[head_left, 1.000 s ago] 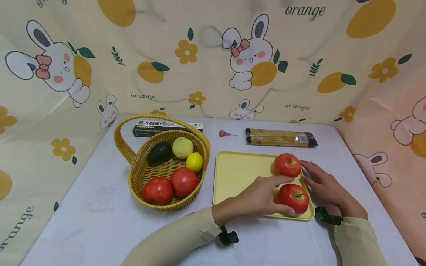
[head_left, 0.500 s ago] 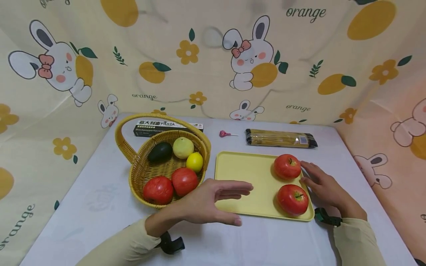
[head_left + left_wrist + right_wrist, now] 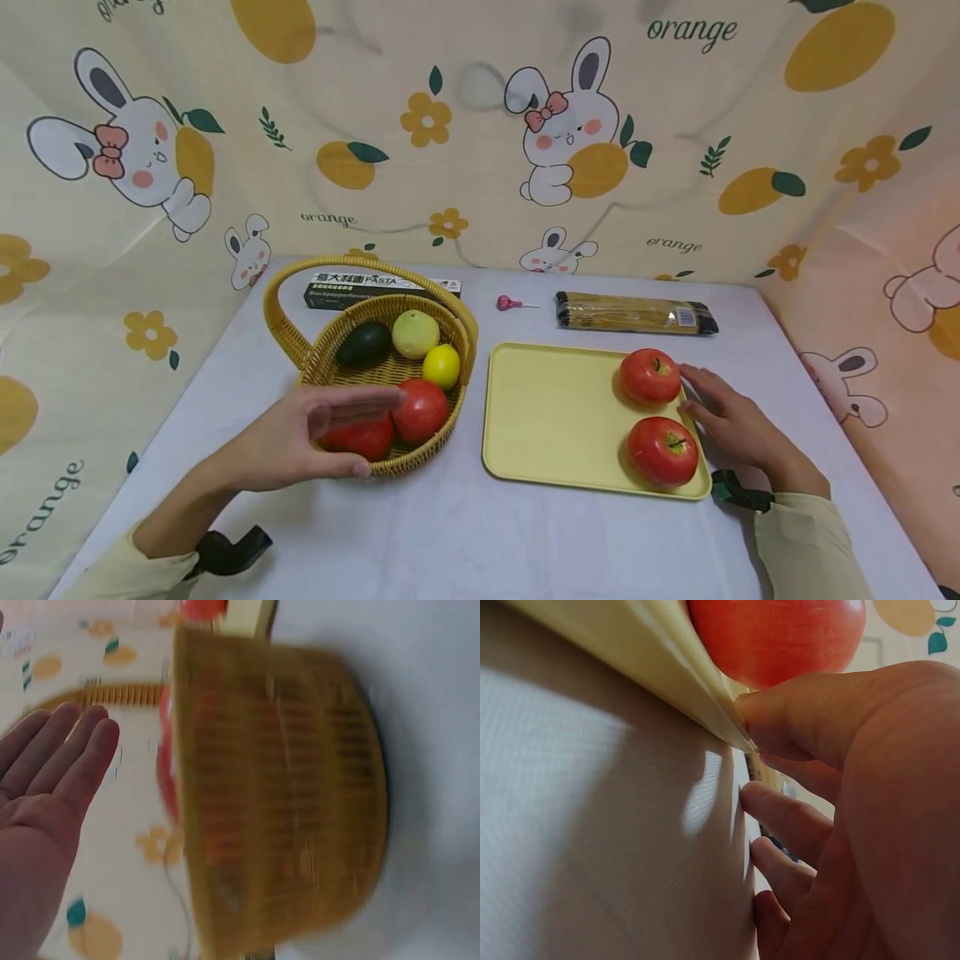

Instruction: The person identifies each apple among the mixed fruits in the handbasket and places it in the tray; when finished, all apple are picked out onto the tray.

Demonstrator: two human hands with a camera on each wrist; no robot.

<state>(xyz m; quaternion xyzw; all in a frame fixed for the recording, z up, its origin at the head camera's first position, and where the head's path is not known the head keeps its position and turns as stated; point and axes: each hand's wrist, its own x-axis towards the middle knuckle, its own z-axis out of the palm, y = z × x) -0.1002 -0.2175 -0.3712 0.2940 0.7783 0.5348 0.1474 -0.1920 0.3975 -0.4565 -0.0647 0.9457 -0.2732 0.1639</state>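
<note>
My left hand (image 3: 292, 437) hangs over the front left of a wicker basket (image 3: 469, 346), fingers straight and thumb apart, with nothing in it. In the basket are two red apples (image 3: 422, 411), one partly hidden by that hand, a dark green avocado (image 3: 364, 344), a pale green round fruit (image 3: 416, 334) and a lemon (image 3: 441, 367). My right hand (image 3: 738, 425) rests at the right edge of a yellow tray (image 3: 555, 408). Its thumb (image 3: 780, 720) is at the tray's rim and the other fingers are loosely bent by the table. A back apple (image 3: 650, 377) and a front apple (image 3: 663, 452) sit on the tray's right side.
Behind the basket lies a black and white pasta box (image 3: 330, 292). A pink lollipop (image 3: 510, 303) and a long pack of noodles (image 3: 637, 313) lie along the back of the white table (image 3: 465, 550). A patterned cloth (image 3: 480, 167) hangs behind.
My left hand has let go of the front apple on the tray and moved left, past the tray, to the basket. My right hand stays at the tray's edge.
</note>
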